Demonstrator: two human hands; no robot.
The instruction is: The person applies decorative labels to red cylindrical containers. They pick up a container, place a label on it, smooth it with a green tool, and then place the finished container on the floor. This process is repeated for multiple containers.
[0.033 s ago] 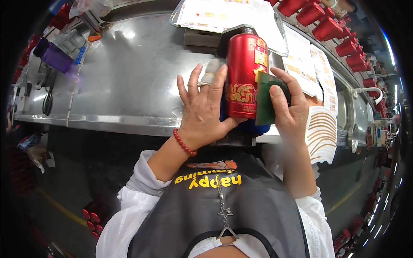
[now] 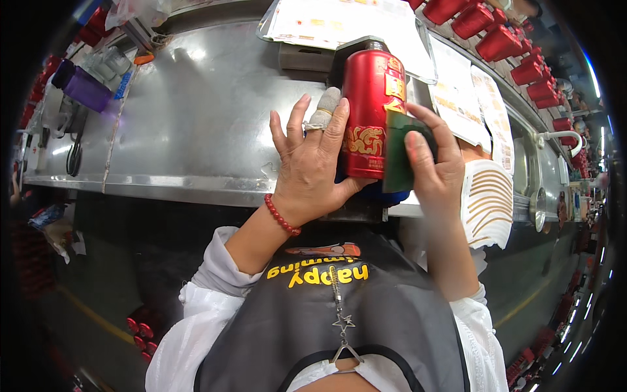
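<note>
A red bottle (image 2: 366,85) with gold lettering and a gold pattern lies on a dark support, its neck pointing away from me. My left hand (image 2: 307,163) holds it from the left. The index finger presses along its side and the thumb lies at its base, while the other fingers are spread. A grey-white cover sits on one of those fingers. Between the thumb and fingers of my right hand (image 2: 439,157) is a flat green scraper (image 2: 397,160), its edge against the bottle's right side. Blue material (image 2: 392,198) shows beneath the base.
Printed sheets (image 2: 346,23) lie beyond the bottle. To the right is a white sheet with curved gold strips (image 2: 488,202). A purple bottle (image 2: 88,90) stands far left on the metal table (image 2: 196,111). Several red bottles (image 2: 498,44) line the upper right.
My right hand and the green scraper have shifted slightly left, further over the bottle's printed side. The bottle appears turned a little. My left hand stays on it.
</note>
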